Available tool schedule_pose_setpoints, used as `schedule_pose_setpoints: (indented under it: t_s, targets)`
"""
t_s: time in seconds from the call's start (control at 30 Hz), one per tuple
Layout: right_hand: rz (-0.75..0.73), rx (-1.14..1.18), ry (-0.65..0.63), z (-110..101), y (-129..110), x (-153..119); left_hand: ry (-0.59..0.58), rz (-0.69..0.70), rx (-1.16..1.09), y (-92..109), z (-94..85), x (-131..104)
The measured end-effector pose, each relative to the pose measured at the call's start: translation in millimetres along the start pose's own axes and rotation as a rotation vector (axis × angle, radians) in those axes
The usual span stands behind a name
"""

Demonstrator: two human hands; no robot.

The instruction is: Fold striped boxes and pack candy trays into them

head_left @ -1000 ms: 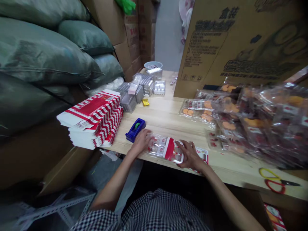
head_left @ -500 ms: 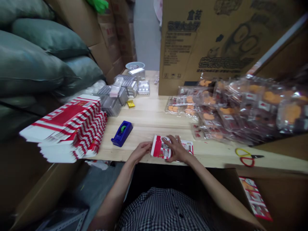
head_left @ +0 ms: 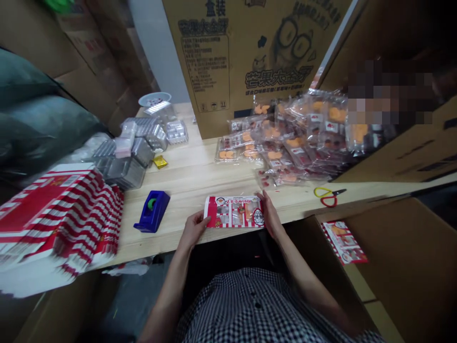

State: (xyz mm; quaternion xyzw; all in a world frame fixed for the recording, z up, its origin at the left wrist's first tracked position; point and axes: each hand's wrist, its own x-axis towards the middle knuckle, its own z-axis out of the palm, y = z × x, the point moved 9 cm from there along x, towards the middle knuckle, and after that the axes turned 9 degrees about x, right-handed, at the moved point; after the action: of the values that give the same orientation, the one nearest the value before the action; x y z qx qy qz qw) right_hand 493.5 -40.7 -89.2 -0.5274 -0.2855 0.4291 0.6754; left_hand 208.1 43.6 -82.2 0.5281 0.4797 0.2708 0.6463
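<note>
A red and white printed package [head_left: 233, 212] with clear windows lies flat at the table's front edge, between my two hands. My left hand [head_left: 194, 227] grips its left end, thumb on top. Against its right end, my right hand [head_left: 270, 215] is closed around the short side, its fingers partly hidden behind the edge. Left of the package is a blue tape dispenser [head_left: 153, 212] with green tape. A tall stack of folded red and white cartons [head_left: 71, 214] stands at the table's left end.
Clear plastic trays [head_left: 124, 166] and a yellow packet [head_left: 160, 162] lie at the back left. Bagged pieces [head_left: 296, 143] are heaped at the back right before a large carton [head_left: 214, 62]. Scissors [head_left: 329, 196] lie at right; an open box [head_left: 403, 238] holds another package [head_left: 344, 242].
The view has swung right. My right hand has moved from on top of the package to its right end, and the package now shows whole. My left hand has taken hold of its left end.
</note>
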Motion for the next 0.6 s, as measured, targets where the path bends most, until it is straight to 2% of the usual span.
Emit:
schedule_pose_setpoints:
  t_s: [0.07, 0.23, 0.27, 0.37, 0.43, 0.6]
  targets:
    - [0.018, 0.041, -0.012, 1.5, 2.4, 1.8, -0.019, -0.033, -0.059, 0.2, 4.5, 0.3]
    - [0.039, 0.084, 0.003, -4.5, 0.1, 6.9, -0.172, -0.126, -0.204, 2.1, 13.4, -6.7]
    - [0.042, 0.089, 0.01, -5.2, -0.8, 7.2, -0.162, -0.128, -0.206, 2.1, 10.5, -7.3]
    - [0.053, 0.089, 0.013, -3.6, -4.8, 5.4, -0.016, -0.072, -0.194, 4.6, -6.3, -6.7]
    - [0.051, 0.049, 0.009, -1.7, -8.8, 2.2, 0.028, -0.04, -0.192, 6.3, -8.5, -7.5]
    - [0.009, -0.105, -0.015, 1.3, -17.8, -3.2, -0.086, -0.055, -0.165, 6.6, 13.2, -8.2]
